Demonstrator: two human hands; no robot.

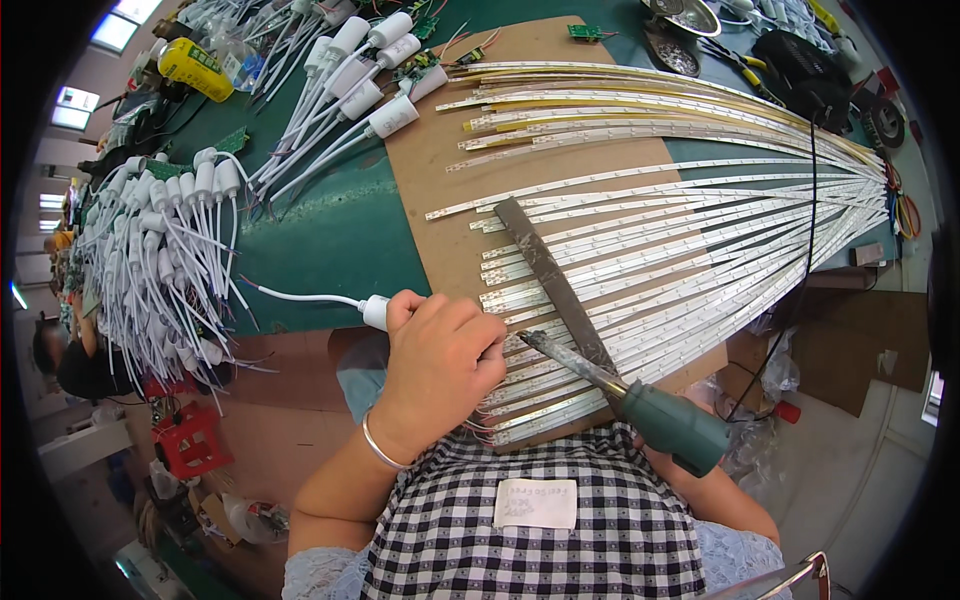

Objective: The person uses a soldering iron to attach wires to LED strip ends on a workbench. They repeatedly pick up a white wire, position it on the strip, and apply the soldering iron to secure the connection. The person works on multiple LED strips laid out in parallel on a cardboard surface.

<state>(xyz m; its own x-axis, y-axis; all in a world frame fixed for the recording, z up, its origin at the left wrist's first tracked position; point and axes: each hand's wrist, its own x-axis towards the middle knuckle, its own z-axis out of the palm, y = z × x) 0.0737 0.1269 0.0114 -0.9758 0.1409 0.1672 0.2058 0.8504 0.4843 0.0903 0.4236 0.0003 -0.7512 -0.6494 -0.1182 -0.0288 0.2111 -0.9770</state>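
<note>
My left hand [440,355] is closed around a white cylindrical cable end piece [375,312], whose white cable [305,295] trails off to the left. Its fingertips are beside the ends of the lower white LED strips [560,290], where thin wires may be pinched but are hidden. A soldering iron [675,430] with a green handle slants in from the right, its tip close to my left fingers. Behind that handle is my right hand [662,464], mostly hidden, closed on the iron. A dark flat bar [555,285] lies across the strips.
The strips lie on a brown board [420,190] over a green table [310,240]. White cylindrical pieces with cables are heaped at left [165,230] and at the top [390,115]. A yellow bottle [195,68], metal dish [685,15] and tape roll [883,122] stand farther off. A black cord [812,200] crosses the strips.
</note>
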